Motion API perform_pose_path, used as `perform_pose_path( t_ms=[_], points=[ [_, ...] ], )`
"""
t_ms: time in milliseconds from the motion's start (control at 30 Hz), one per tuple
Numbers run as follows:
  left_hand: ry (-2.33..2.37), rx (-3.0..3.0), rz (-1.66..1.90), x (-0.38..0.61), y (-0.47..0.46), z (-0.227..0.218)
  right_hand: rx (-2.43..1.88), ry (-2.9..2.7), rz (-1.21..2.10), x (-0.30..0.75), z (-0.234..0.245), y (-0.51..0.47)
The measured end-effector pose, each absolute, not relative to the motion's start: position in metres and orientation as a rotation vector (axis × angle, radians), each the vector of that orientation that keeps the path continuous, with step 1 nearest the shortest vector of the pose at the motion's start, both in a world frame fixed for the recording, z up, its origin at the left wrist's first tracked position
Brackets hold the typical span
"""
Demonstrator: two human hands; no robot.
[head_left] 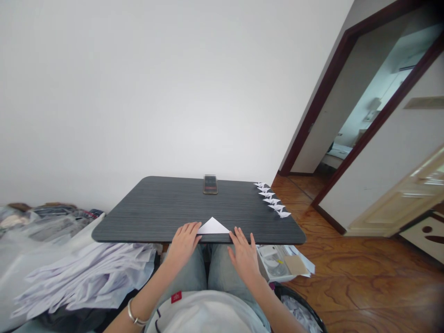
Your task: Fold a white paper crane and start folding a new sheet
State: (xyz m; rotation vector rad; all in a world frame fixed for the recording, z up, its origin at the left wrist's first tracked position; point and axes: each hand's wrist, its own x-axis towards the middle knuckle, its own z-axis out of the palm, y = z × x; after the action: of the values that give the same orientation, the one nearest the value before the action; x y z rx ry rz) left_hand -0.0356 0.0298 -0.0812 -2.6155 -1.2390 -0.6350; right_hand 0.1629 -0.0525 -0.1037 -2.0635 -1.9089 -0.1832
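A white sheet of paper folded into a triangle (213, 226) lies flat at the table's near edge, its peak pointing away from me. My left hand (185, 240) is at its left corner, fingers close together on top and the thumb at the front edge, pinching that corner. At the right corner, my right hand (243, 253) touches the paper with its fingertips; its fingers are stretched out and apart. Several small white folded paper figures (271, 200), apparently cranes, stand in a row along the table's right side.
A phone (210, 184) leans at the back of the dark table (156, 208). Folded white cloth (90, 277) is piled at left below the table. On the right are a white box (275, 263) with papers and a black bin (301, 303). A doorway (322, 115) opens beyond.
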Motion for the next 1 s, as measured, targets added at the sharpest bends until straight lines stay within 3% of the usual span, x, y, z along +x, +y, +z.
perform_pose_path(
  t_ms=[433, 1000],
  points=[
    [-0.707, -2.879, -0.456, -0.022, 0.067, -0.091, -1.819, -1.863, -0.188, 0.169, -0.100, -0.038],
    [-0.769, -2.844, -0.449, -0.020, 0.065, -0.089, -1.490, -2.101, -0.268, 0.146, -0.096, 0.009]
  ],
)
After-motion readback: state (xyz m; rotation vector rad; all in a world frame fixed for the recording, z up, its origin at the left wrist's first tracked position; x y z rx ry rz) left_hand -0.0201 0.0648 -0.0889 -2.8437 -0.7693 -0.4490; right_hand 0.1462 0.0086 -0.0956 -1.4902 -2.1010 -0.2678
